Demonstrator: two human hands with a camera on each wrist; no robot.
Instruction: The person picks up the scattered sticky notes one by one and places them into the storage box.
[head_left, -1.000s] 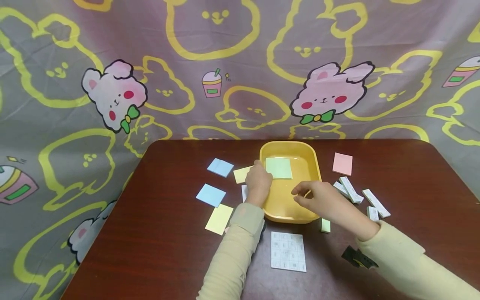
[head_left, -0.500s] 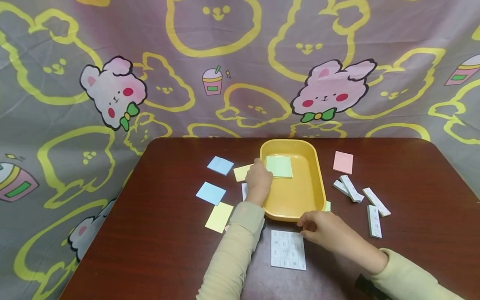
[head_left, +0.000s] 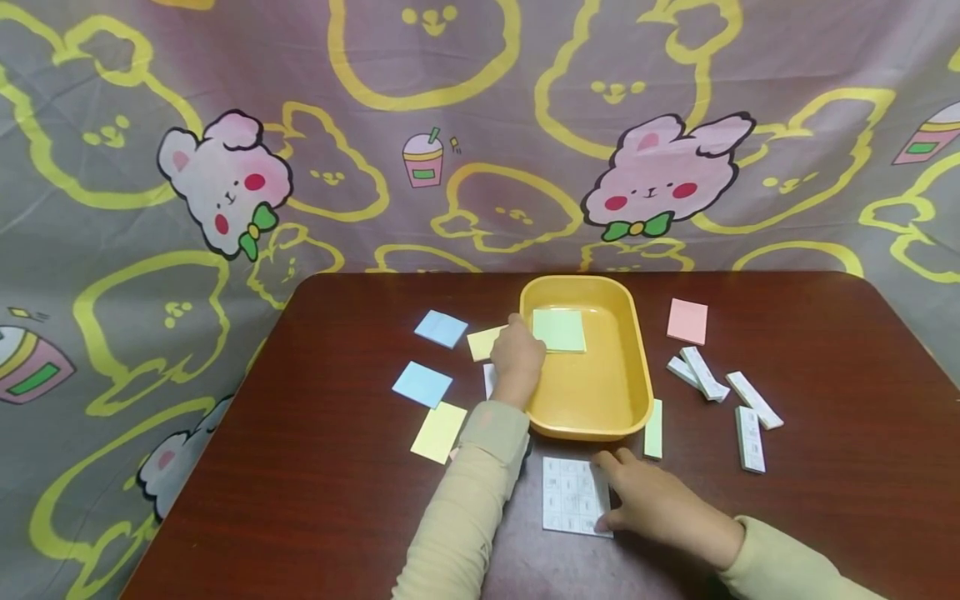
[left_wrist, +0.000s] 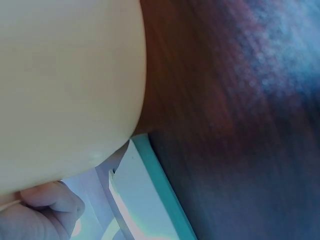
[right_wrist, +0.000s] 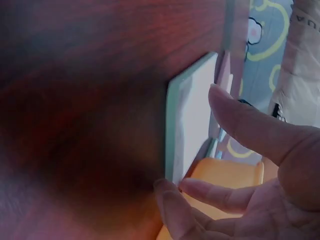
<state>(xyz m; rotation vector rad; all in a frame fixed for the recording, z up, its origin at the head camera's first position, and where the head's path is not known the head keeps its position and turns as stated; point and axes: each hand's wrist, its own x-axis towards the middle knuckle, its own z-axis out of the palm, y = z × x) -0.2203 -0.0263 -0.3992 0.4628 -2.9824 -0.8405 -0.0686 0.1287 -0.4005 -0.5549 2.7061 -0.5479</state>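
Observation:
My left hand (head_left: 519, 362) grips the left rim of a yellow plastic tray (head_left: 588, 408). Inside the tray, towards its far left, lies a light green sticky-note pad (head_left: 558, 331). In front of the tray, a white sticky-note pad printed with a grid (head_left: 568, 492) lies flat on the table. My right hand (head_left: 663, 504) is at that pad's right edge, thumb by the near corner and fingers by the far one. In the right wrist view the thumb and fingers are spread about the pad (right_wrist: 195, 125), its side edge greenish. The left wrist view is mostly blocked by a pale rounded surface.
Blue pads (head_left: 422, 384) and yellow pads (head_left: 439, 433) lie left of the tray. A pink pad (head_left: 687, 322) and several narrow white printed strips (head_left: 750, 440) lie to the right. A narrow green strip (head_left: 653, 433) sits beside the tray's near right corner.
My right hand has moved from over the tray towards me, down to the white printed pad, uncovering the narrow green strip. My left hand has stayed on the tray's rim.

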